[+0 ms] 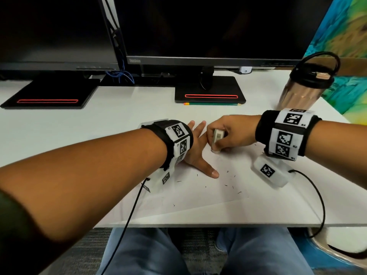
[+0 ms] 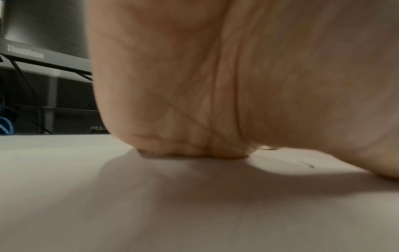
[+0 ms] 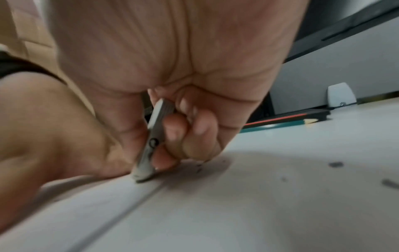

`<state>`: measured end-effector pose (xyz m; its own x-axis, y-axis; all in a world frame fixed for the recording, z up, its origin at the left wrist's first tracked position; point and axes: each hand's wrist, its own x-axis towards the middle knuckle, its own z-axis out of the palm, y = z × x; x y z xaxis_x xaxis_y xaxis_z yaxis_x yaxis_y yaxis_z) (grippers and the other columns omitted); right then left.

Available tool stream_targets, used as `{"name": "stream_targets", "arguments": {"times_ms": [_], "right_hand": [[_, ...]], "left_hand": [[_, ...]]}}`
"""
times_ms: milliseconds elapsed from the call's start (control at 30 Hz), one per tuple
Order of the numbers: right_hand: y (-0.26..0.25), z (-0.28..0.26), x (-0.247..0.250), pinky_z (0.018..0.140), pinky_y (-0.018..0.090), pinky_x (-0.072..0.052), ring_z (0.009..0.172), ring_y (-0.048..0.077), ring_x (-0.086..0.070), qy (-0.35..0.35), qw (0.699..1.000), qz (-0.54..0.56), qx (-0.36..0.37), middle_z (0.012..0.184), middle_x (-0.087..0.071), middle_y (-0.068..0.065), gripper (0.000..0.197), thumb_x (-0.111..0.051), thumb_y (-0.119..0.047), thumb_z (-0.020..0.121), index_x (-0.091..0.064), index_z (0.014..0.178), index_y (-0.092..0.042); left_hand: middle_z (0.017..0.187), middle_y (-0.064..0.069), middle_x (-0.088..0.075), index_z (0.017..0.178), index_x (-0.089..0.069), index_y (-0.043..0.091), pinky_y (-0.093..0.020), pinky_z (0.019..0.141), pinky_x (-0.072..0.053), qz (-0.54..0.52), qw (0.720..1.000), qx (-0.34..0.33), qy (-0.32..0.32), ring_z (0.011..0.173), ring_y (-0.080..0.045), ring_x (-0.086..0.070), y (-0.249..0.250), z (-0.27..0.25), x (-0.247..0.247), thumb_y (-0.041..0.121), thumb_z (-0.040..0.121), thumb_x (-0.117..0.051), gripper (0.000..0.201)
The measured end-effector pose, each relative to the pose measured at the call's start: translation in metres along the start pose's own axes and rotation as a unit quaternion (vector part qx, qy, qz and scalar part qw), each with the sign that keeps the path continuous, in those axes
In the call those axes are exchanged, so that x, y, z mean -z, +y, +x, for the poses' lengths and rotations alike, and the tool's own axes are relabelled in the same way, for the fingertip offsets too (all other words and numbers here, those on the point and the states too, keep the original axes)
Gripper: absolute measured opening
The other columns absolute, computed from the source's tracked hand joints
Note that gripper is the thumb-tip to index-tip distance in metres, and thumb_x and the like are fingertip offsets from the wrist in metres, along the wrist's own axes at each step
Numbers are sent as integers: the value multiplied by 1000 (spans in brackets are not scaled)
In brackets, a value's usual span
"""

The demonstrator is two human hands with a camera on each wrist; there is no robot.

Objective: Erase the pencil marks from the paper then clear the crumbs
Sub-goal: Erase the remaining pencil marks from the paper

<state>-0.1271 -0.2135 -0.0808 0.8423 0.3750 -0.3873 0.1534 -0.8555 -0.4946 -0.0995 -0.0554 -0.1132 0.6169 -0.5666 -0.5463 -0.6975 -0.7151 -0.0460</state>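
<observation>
On paper (image 1: 190, 195), right hand (image 1: 231, 133) presses eraser (image 1: 217, 138).

A white worktop (image 1: 119, 120) carries a sheet of paper (image 1: 190, 197) near its front edge, strewn with dark crumbs (image 1: 230, 184). Farther back stand two black monitor bases (image 1: 49, 94), a green pencil (image 1: 214, 104) and a copper tumbler (image 1: 301, 92) at the right.

White desk (image 1: 119, 116); two dark monitors (image 1: 208, 26) on black stands (image 1: 210, 90); grey carpet (image 1: 87, 253) below; colourful wall panel (image 1: 345, 36) at right.
</observation>
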Motion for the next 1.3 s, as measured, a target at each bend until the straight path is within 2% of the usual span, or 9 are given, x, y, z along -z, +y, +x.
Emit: {"name": "stream_targets", "arguments": {"times_ms": [100, 200, 367, 467, 600, 767, 900, 1167, 1300], "right_hand": [[-5, -5, -4, 63, 28, -49, 63, 16, -61, -89, 996, 22, 4, 74, -70, 3, 5, -71, -19, 85, -66, 84, -20], [3, -1, 0, 66, 27, -50, 62, 8, -63, 22, 1000, 17, 2, 80, -73, 1, 5, -72, -20, 84, -67, 85, -21], [-1, -4, -3, 70, 29, -53, 67, 12, -63, -57, 998, 9, 16, 81, -72, 4, 5, -71, -18, 84, -66, 83, -19], [1, -1, 2, 74, 32, -55, 71, 10, -64, 36, 999, -21, -1, 82, -72, -4, 5, -72, -22, 82, -68, 84, -22], [-4, -7, -2, 67, 25, -52, 67, 9, -64, -82, 997, -15, 0, 78, -72, -2, 4, -72, -22, 83, -68, 83, -23], [6, -5, 0, 66, 26, -50, 67, 10, -65, 60, 998, -5, -21, 78, -72, -5, 5, -72, -24, 83, -67, 84, -24], [6, -14, 2, 61, 33, -49, 65, 24, -61, -80, 996, 28, -42, 85, -72, 14, 4, -72, -24, 83, -69, 85, -22], [3, -6, 23, 47, 23, -46, 54, 15, -55, 92, 994, 17, -56, 71, -69, 5, 8, -72, -23, 86, -69, 90, -18], [6, 5, 13, 70, 37, -58, 71, 22, -68, 89, 994, -23, -55, 81, -74, 1, 8, -73, -25, 82, -68, 86, -21]], "left_hand": [[159, -6, 34, 155, 17, 33, -58, 120, 4, -8, 1000, 3, -1, 148, -34, 26, -1, 0, -1, 91, 64, -54, 129], [160, -7, 32, 153, 24, 34, -58, 120, 4, -3, 1000, -3, 7, 148, -36, 24, 0, 1, 0, 90, 65, -54, 130], [161, -6, 32, 154, 19, 34, -59, 119, 4, -11, 1000, -1, 9, 148, -36, 24, -1, 1, -2, 91, 63, -56, 131], [161, -6, 32, 152, 24, 35, -59, 118, 4, -5, 1000, -6, 10, 148, -37, 24, -1, 2, -1, 90, 64, -56, 131], [161, -6, 31, 155, 18, 32, -58, 118, 4, -9, 1000, 1, 9, 148, -36, 24, 0, 2, -1, 89, 64, -57, 131], [161, -6, 31, 151, 27, 32, -59, 118, 3, -3, 1000, 1, 7, 149, -36, 23, 0, 2, 1, 90, 62, -57, 136], [160, -4, 33, 152, 28, 27, -58, 118, 4, 1, 1000, 8, 5, 149, -35, 23, 0, 1, 1, 92, 60, -56, 141], [159, 0, 34, 151, 29, 23, -57, 120, 9, -35, 999, 0, 15, 146, -29, 31, 4, -1, 5, 94, 65, -48, 135], [163, -3, 27, 153, 25, 21, -52, 119, 6, -20, 1000, 8, 20, 150, -32, 22, 12, 0, 5, 86, 77, -47, 123]]}}
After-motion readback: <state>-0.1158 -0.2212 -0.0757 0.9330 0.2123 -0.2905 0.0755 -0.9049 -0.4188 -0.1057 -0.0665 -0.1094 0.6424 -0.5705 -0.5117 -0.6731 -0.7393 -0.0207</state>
